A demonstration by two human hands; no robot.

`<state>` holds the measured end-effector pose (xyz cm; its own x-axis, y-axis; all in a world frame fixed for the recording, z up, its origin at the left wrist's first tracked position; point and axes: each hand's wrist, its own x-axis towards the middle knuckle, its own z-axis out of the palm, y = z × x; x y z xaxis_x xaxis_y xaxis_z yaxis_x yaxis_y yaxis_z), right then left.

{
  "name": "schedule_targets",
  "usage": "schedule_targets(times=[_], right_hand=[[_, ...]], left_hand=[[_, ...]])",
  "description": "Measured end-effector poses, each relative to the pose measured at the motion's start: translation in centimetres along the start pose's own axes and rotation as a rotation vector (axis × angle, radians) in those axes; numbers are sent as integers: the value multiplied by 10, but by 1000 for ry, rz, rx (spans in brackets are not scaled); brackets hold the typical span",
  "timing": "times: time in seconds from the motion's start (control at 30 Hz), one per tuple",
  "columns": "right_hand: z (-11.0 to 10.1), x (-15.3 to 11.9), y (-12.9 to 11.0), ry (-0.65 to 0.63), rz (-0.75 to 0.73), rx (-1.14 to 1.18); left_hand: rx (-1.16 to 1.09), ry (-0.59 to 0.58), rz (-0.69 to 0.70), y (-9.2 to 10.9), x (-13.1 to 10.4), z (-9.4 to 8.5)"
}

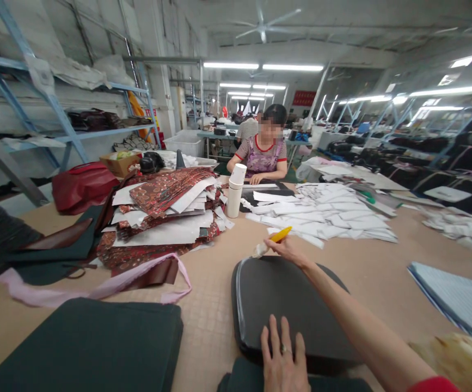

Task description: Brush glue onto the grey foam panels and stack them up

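Observation:
My right hand (287, 249) grips a brush (280, 234) by its yellow handle. Pale bristles touch the far left edge of a stack of dark grey, rounded panels (290, 296). A whitish, wet-looking band runs along that stack's left edge. Fingers spread, my left hand (283, 354) lies flat on the near part of the top panel. Dark green fabric pieces (244, 375) lie beneath my left wrist, partly hidden. To the left rests a dark green padded-looking stack (92, 343) with a squared corner.
Red patterned sheets and white pieces form a pile (162, 212) at left. A pink strip (109, 286) trails before it. White cups stand on a white bottle (234, 198). White strips (325, 212) cover the far table. A co-worker (265, 147) sits opposite. Lined paper (456, 296) lies right.

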<state>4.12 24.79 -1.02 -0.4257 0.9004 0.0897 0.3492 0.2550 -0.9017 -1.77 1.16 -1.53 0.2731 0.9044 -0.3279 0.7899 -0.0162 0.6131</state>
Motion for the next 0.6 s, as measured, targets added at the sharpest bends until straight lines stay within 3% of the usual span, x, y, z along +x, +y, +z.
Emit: schedule_targets(times=[0.17,0.37,0.5,0.6], right_hand=[[-59,-14,39,135,59,-64],[-125,-48,75,337,139,-134],[-160,-76,85,439,183,-179],[-173,-90,84,509,208,-220]], left_hand=[[20,49,7,-6,4,10],[196,213,96,-24,15,40],[364,410,77,-28,18,52],[409,452,117,-29,16,50]])
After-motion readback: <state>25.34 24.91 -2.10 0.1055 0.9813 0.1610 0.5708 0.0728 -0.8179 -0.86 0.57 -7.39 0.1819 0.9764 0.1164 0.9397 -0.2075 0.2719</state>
